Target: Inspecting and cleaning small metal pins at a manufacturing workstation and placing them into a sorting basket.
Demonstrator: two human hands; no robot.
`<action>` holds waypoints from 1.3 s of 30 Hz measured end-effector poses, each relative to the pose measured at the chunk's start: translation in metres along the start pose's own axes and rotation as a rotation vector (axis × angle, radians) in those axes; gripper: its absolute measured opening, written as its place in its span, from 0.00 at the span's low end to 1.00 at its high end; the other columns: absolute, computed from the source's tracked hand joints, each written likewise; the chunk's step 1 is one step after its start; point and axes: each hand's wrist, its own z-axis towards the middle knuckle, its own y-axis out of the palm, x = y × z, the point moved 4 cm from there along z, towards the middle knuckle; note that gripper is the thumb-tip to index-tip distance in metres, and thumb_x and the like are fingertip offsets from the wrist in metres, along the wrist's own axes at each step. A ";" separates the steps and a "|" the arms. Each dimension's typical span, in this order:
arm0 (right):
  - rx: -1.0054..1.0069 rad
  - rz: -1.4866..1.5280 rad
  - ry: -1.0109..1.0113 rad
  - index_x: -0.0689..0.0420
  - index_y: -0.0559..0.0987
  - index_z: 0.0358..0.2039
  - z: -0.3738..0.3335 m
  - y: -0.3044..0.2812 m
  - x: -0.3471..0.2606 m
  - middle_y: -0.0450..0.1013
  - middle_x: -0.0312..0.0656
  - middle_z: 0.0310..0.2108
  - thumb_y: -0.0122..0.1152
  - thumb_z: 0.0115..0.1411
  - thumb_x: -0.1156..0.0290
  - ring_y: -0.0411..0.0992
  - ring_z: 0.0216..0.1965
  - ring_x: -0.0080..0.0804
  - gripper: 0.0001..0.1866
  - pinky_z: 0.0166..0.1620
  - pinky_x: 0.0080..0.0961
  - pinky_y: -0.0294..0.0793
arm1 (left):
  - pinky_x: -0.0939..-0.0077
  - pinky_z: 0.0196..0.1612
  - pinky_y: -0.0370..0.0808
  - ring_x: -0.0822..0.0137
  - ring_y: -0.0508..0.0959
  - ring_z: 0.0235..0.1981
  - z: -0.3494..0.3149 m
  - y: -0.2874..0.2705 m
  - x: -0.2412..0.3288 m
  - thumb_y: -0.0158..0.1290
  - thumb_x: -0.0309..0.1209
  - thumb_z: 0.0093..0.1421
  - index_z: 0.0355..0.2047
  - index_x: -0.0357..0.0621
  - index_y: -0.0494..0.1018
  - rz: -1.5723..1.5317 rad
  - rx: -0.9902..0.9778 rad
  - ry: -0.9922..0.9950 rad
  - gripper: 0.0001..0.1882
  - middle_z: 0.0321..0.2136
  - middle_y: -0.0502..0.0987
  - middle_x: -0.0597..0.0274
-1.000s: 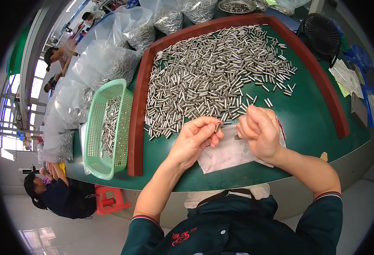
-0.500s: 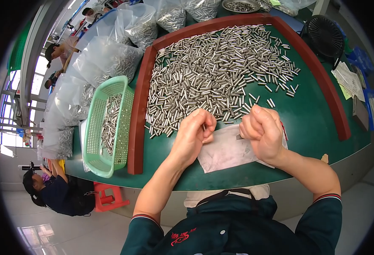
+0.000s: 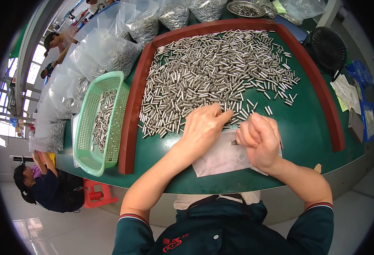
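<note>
Many short silvery metal pins [image 3: 212, 72] lie in a loose heap on the green tabletop. At the heap's near edge, my left hand [image 3: 204, 127] is turned back up, its fingers curled and bent toward the right; what they hold is hidden. Just right of it my right hand [image 3: 261, 142] is closed in a fist above a stained whitish cloth [image 3: 214, 159]. A small dark flat piece [image 3: 234, 143] shows beside that fist; whether the fist grips it I cannot tell. A few pins lie loose just beyond the two hands.
A dark red raised border [image 3: 129, 123] frames the heap on three sides. Left of it stands a green perforated basket [image 3: 87, 144] with pins inside. Clear bags [image 3: 142, 27] of pins line the back and left. A black fan [image 3: 327, 49] and papers [image 3: 346, 91] sit at right.
My left hand has turned from a raised, sideways curl to back up and moved forward and right to the pins. My right fist stays nearly in place. The view has shifted slightly.
</note>
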 end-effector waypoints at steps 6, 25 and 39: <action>-0.018 -0.058 -0.007 0.55 0.53 0.09 0.000 0.001 0.001 0.51 0.30 0.08 0.39 0.59 0.69 0.45 0.12 0.16 0.21 0.17 0.19 0.45 | 0.74 0.21 0.66 0.63 0.69 0.18 0.005 -0.013 -0.006 0.53 0.21 0.47 0.27 0.39 0.71 -0.248 0.098 -0.028 0.06 0.19 0.68 0.59; -0.190 -0.381 -0.201 0.61 0.57 0.10 -0.018 0.017 -0.016 0.51 0.37 0.08 0.45 0.55 0.74 0.49 0.11 0.23 0.18 0.16 0.24 0.48 | 0.85 0.10 0.48 0.80 0.55 0.08 0.248 0.034 -0.128 0.55 0.31 0.51 0.25 0.44 0.69 -1.091 0.017 -0.849 0.07 0.21 0.76 0.62; -0.231 -0.394 -0.259 0.61 0.57 0.09 -0.014 0.013 -0.015 0.52 0.38 0.07 0.45 0.51 0.78 0.51 0.08 0.26 0.16 0.14 0.25 0.49 | 0.78 0.31 0.70 0.71 0.75 0.25 0.204 -0.012 -0.087 0.53 0.33 0.48 0.29 0.35 0.74 -0.410 0.026 -0.210 0.12 0.22 0.77 0.58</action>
